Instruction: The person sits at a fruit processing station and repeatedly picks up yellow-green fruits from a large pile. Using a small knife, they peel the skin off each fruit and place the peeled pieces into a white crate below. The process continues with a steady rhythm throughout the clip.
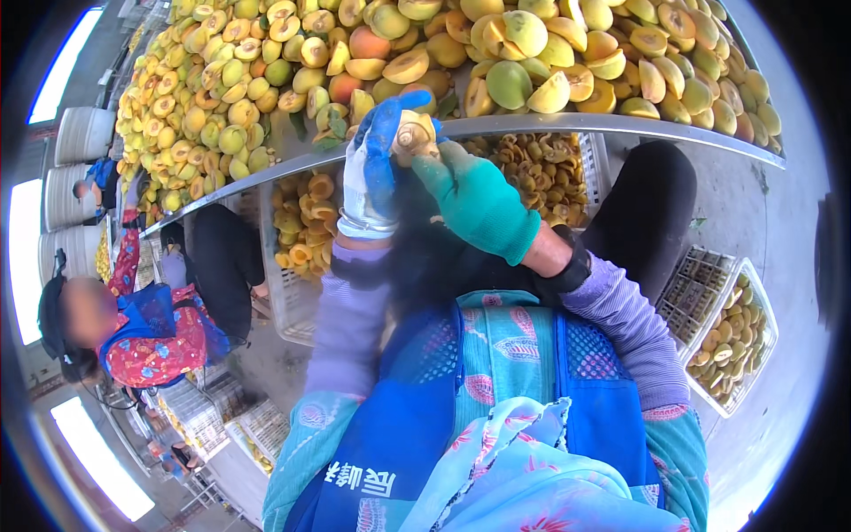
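My left hand (380,163), in a white and blue coated glove, holds a piece of cut yellow fruit (413,136), its fingers curled round the far side. My right hand (475,199), in a green knit glove, has its fingertips pressed against the near side of that piece; whether a small tool is between them is hidden. Both hands are over the metal rim (565,122) of a table heaped with halved yellow-green fruit (399,66), which look like peaches or apricots. A whole green fruit (508,84) lies in the heap just beyond my right hand.
Below the rim stand a white crate (292,319) of hollowed fruit pieces (309,213) and another of cut pieces (545,176). More crates (764,302) stand on the floor at right. A co-worker (159,332) sits at left, reaching to the heap; stacked white tubs (83,136) are behind.
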A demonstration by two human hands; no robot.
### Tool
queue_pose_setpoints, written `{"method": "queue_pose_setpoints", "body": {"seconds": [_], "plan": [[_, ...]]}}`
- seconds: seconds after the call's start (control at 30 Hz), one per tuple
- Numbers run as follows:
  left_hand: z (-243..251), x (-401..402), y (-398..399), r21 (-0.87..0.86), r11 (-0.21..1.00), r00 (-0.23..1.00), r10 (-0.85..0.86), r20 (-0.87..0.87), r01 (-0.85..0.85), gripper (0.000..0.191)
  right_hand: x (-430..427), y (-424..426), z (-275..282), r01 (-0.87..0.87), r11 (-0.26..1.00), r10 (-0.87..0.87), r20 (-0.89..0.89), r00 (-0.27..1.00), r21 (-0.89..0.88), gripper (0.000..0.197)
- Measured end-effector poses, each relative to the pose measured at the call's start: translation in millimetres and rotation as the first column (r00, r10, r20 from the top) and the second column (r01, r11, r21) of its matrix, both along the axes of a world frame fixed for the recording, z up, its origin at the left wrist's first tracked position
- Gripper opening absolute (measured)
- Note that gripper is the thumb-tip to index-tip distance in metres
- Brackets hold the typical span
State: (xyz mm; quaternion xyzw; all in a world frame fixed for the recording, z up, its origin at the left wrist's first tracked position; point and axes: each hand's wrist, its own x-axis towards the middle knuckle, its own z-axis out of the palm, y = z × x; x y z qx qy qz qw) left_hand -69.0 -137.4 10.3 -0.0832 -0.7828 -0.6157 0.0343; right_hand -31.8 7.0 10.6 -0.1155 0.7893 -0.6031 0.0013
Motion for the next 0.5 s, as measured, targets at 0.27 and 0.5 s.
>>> {"method": "queue_pose_setpoints", "body": {"seconds": [0.27, 0.5], "plan": [[10.6, 11.6, 28.3, 0.17, 0.981, 0.994, 0.102, -0.03, -0.095, 0.033, 5.9, 8.0, -4.1, -0.011, 0.996, 0.013, 0.02, 1.0, -0.09, 0.032], [8.8, 10.0, 44.1, 0.336, 0.928, 0.987, 0.14, 0.082, -0.16, 0.037, 11.6, 11.5, -12.8, -0.053, 0.97, 0.075, 0.082, 0.994, -0.237, 0.032]]}}
